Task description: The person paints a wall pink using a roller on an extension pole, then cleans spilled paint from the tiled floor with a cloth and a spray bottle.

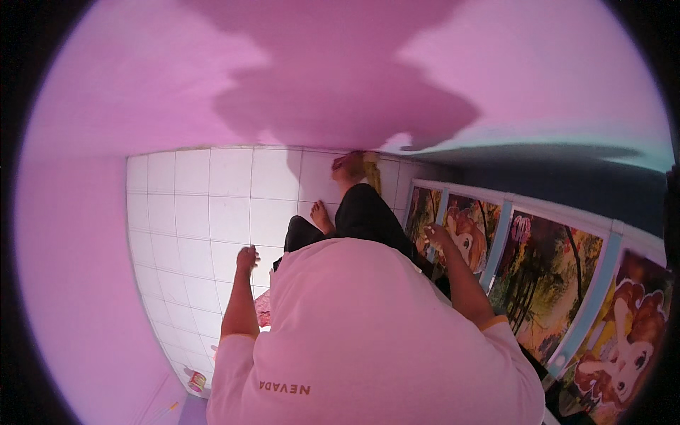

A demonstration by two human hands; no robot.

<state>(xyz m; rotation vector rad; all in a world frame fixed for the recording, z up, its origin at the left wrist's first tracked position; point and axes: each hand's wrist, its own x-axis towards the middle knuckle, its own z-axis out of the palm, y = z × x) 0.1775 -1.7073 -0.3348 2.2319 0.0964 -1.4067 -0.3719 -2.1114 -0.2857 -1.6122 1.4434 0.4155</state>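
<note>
I look straight down my own body: a pale shirt [368, 333], black trousers [365, 212] and bare feet [320, 214] on a white tiled floor [205, 212]. My left hand [247, 258] hangs at my side above the tiles, fingers curled in, with nothing visible in it. My right hand [439, 237] is stretched out to the right, fingers apart, against the edge of a low panel printed with cartoon pictures [545, 276]. It holds nothing that I can see.
Pink walls [78, 234] close the floor in on the left and far side. A small round can [197, 382] stands on the tiles at lower left. Beside my left arm lies a pink patterned thing [263, 309]. Something yellow [370, 173] lies by my far foot.
</note>
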